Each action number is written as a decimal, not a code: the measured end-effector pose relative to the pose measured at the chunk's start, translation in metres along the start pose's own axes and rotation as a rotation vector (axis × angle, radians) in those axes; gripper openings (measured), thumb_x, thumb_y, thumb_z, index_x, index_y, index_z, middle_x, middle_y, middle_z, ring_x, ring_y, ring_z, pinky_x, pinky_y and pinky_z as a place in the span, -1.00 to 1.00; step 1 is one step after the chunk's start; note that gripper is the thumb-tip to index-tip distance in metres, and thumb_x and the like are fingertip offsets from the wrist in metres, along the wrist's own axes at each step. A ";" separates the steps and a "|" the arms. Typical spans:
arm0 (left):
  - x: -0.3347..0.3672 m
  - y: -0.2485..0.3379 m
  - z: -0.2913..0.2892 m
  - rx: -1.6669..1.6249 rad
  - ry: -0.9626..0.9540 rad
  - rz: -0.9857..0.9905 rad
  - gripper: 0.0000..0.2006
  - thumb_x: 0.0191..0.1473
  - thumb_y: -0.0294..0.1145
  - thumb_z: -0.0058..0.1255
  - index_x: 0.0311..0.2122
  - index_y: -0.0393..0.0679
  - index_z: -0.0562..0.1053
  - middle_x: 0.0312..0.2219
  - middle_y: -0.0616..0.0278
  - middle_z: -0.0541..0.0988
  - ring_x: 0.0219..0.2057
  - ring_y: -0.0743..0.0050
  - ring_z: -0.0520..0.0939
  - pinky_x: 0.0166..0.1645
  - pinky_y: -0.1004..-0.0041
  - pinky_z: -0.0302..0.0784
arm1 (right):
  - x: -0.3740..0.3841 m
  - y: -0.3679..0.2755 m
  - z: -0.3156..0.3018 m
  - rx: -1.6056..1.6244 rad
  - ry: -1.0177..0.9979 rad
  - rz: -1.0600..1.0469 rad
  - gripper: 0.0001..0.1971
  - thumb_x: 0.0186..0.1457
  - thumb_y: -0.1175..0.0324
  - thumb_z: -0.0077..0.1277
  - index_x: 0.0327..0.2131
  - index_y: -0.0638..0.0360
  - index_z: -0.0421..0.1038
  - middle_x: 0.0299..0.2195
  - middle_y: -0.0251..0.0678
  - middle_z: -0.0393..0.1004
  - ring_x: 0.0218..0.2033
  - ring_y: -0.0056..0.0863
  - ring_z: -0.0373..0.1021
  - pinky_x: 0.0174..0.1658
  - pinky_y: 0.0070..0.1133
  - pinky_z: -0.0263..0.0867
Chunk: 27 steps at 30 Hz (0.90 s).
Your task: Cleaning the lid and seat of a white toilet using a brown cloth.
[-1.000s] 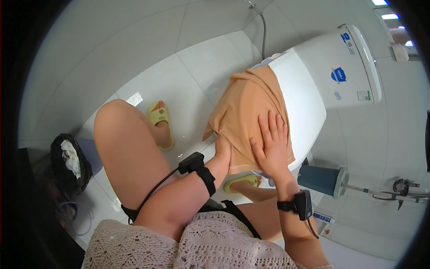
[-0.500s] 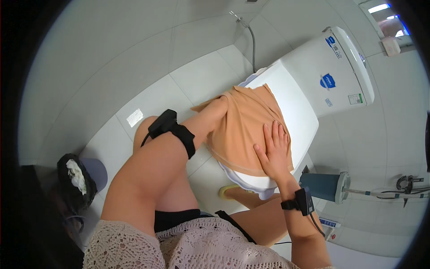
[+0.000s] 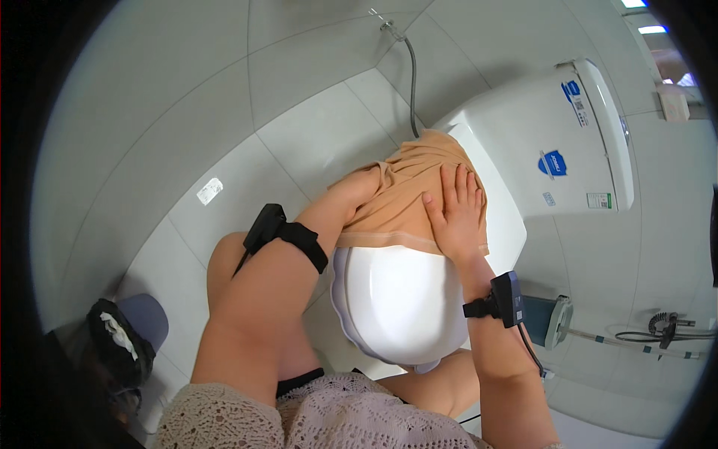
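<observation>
A tan cloth (image 3: 407, 217), soft and gathered in folds, lies across the middle of a white toilet lid (image 3: 407, 299). It looks like a garment, though its exact kind does not show. My right hand (image 3: 456, 213) rests flat on the cloth's right part, fingers stretched and spread. At the cloth's left edge my left hand (image 3: 366, 185) goes in under the fabric, which hides its fingers. The lid's rounded front lies bare, with a pale scalloped rim (image 3: 340, 295) beneath it. Black straps with small devices sit on both my forearms.
The toilet tank (image 3: 561, 142) rises behind the lid. A grey hose (image 3: 413, 82) runs down the wall beside it. Far left stands a bin (image 3: 146, 318) with a black liner. At the right are a grey-blue bucket (image 3: 542, 318) with a pole and a shower fitting (image 3: 666, 325).
The cloth has moved back toward the tank and bunched up more, baring the front of the lid. Both hands have moved back over the lid with it. The view has shifted slightly.
</observation>
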State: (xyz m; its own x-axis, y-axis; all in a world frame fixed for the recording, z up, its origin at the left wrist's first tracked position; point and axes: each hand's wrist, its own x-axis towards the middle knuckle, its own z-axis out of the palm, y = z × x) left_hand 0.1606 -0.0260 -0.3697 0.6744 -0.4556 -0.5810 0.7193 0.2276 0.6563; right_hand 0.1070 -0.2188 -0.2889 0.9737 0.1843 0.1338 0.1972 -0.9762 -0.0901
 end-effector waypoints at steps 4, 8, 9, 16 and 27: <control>0.033 -0.008 -0.005 0.018 -0.027 0.025 -0.48 0.29 0.03 -0.32 0.13 -0.15 0.33 -0.02 0.11 0.50 -0.07 0.37 0.56 -0.03 0.38 0.54 | 0.027 0.015 0.000 -0.023 -0.028 0.053 -0.31 0.22 -0.17 -0.25 0.30 -0.02 0.05 0.35 -0.05 -0.12 0.38 -0.03 -0.27 0.35 -0.18 -0.40; 0.043 -0.006 0.002 -0.033 -0.066 0.033 -0.50 0.29 0.02 -0.28 0.15 -0.14 0.31 0.01 0.14 0.48 -0.07 0.44 0.56 -0.06 0.43 0.54 | 0.048 0.027 0.001 -0.051 -0.053 0.084 -0.33 0.23 -0.16 -0.25 0.30 -0.07 0.05 0.35 -0.09 -0.12 0.38 -0.06 -0.27 0.35 -0.19 -0.40; 0.045 -0.003 0.005 -0.008 -0.069 0.046 -0.50 0.29 0.01 -0.27 0.16 -0.13 0.30 0.03 0.16 0.47 -0.08 0.46 0.56 -0.07 0.45 0.54 | 0.054 0.030 0.002 -0.056 -0.060 0.082 -0.33 0.23 -0.16 -0.25 0.30 -0.07 0.05 0.35 -0.09 -0.12 0.38 -0.06 -0.27 0.35 -0.19 -0.40; 0.081 -0.019 0.007 -0.035 -0.167 0.119 -0.47 0.30 0.03 -0.31 0.19 -0.12 0.28 0.12 0.15 0.40 0.02 0.49 0.49 0.02 0.48 0.47 | 0.097 0.042 0.008 -0.065 -0.037 0.094 -0.35 0.22 -0.20 -0.27 0.27 -0.10 0.11 0.35 -0.10 -0.09 0.37 -0.08 -0.23 0.35 -0.18 -0.36; 0.041 -0.003 0.007 0.020 -0.158 0.011 -0.40 0.30 0.04 -0.47 0.29 -0.15 0.13 0.22 0.07 0.27 0.22 0.29 0.28 0.27 0.36 0.14 | 0.096 0.039 0.009 -0.046 -0.043 0.137 -0.35 0.23 -0.20 -0.29 0.28 -0.12 0.11 0.35 -0.14 -0.08 0.37 -0.11 -0.22 0.35 -0.19 -0.37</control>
State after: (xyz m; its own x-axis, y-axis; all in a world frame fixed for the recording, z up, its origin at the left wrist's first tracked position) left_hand 0.1850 -0.0512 -0.3924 0.6464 -0.5835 -0.4916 0.7074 0.2171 0.6726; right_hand 0.2091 -0.2383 -0.2881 0.9953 0.0528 0.0811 0.0577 -0.9966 -0.0590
